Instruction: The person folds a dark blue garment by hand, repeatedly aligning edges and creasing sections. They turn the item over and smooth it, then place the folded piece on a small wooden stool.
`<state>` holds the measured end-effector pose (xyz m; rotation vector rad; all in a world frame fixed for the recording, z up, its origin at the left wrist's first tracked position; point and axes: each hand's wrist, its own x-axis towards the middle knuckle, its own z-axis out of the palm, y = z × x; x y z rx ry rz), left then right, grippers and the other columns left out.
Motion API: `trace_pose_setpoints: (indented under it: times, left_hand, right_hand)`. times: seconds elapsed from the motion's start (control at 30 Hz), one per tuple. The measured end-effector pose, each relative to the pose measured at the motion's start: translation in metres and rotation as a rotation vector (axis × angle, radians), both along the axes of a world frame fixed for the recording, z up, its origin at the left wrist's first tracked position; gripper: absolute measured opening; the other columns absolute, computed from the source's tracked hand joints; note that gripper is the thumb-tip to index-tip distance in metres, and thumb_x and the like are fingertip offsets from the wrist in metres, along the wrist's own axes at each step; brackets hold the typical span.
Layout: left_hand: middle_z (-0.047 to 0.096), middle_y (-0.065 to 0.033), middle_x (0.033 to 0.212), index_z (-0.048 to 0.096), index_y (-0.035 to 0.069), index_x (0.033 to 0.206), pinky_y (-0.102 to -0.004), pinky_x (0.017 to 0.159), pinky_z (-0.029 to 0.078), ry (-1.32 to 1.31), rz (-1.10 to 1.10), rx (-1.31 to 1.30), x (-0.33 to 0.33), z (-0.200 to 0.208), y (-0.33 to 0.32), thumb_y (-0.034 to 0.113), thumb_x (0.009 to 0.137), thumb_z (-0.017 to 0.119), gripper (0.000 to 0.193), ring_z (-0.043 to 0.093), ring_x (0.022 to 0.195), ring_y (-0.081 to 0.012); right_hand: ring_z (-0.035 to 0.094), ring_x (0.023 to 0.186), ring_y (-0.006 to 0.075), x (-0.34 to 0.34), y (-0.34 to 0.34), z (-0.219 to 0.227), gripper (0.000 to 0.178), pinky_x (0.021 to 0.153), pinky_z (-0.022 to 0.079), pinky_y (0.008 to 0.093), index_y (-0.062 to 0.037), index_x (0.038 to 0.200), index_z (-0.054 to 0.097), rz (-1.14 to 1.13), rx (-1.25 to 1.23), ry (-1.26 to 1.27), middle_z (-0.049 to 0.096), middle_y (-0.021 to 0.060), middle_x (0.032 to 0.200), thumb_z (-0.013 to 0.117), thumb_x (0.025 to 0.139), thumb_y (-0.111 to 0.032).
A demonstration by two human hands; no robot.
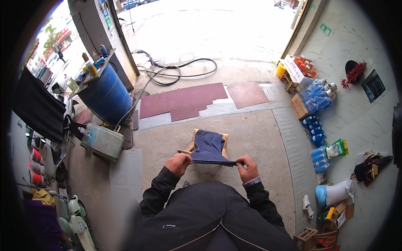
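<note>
A dark blue piece of cloth [208, 146] lies draped over a small wooden stool [225, 144] in front of me, its near edge pulled straight between my hands. At the left end of that edge, my left hand [179, 164] is closed in a pinch on the cloth. My right hand [247, 168] pinches the right end, fingers pressed together. The cloth's far part rests on the stool and hides most of its top. Some of the stool's light wood shows at both sides of the cloth. What garment or cover the cloth is, I cannot tell.
A blue barrel [109, 97] with bottles on top stands at the left, beside a grey-green box [101, 141]. A black hose [184, 66] coils near the doorway, beyond a dark red mat [180, 102]. Blue jugs [319, 96] and cartons line the right wall; a scooter [79, 221] is lower left.
</note>
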<state>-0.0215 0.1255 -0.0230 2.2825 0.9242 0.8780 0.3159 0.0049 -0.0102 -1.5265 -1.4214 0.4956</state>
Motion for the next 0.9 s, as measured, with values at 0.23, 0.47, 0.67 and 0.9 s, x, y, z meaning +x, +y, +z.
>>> trace_pose_setpoints:
  times: [0.23, 0.47, 0.67, 0.9]
  left_hand:
    - [0.074, -0.0111, 0.098, 0.062, 0.005, 0.094, -0.0416, 0.084, 0.056, 0.000, 0.020, -0.110, -0.001, 0.002, -0.002, 0.010, 0.087, 0.083, 0.023, 0.070, 0.094, -0.0344]
    - [0.069, -0.0122, 0.096, 0.060, 0.006, 0.093, -0.0425, 0.083, 0.054, 0.012, -0.032, -0.020, 0.001, 0.014, -0.002, 0.013, 0.087, 0.085, 0.026, 0.067, 0.098, -0.0363]
    - [0.066, -0.0143, 0.090, 0.061, 0.005, 0.093, -0.0422, 0.074, 0.053, 0.014, 0.018, -0.072, -0.001, 0.006, -0.001, 0.018, 0.088, 0.086, 0.029, 0.065, 0.086, -0.0367]
    - [0.064, -0.0158, 0.085, 0.059, 0.004, 0.093, -0.0424, 0.067, 0.053, 0.077, 0.105, -0.073, -0.001, -0.004, -0.004, 0.033, 0.090, 0.084, 0.038, 0.065, 0.077, -0.0372]
  right_hand:
    - [0.067, 0.084, 0.0228, 0.000, -0.002, 0.001, 0.008, 0.078, 0.053, 0.0333, -0.0015, 0.097, 0.068, -0.012, 0.010, -0.007, 0.068, 0.0101, 0.092, 0.070, 0.090, 0.004]
    - [0.067, 0.085, 0.0240, -0.001, -0.003, 0.000, 0.009, 0.078, 0.053, 0.0340, -0.0014, 0.096, 0.068, -0.022, 0.017, 0.002, 0.068, 0.0104, 0.093, 0.071, 0.090, 0.004]
    - [0.067, 0.089, 0.0334, 0.000, -0.002, 0.000, 0.011, 0.080, 0.053, 0.0388, -0.0019, 0.095, 0.068, -0.038, 0.022, -0.024, 0.068, 0.0142, 0.094, 0.071, 0.087, 0.005]
    - [0.066, 0.088, 0.0314, 0.002, -0.002, -0.004, 0.009, 0.079, 0.053, 0.0384, -0.0021, 0.094, 0.068, -0.039, 0.067, -0.124, 0.068, 0.0131, 0.093, 0.071, 0.089, 0.004]
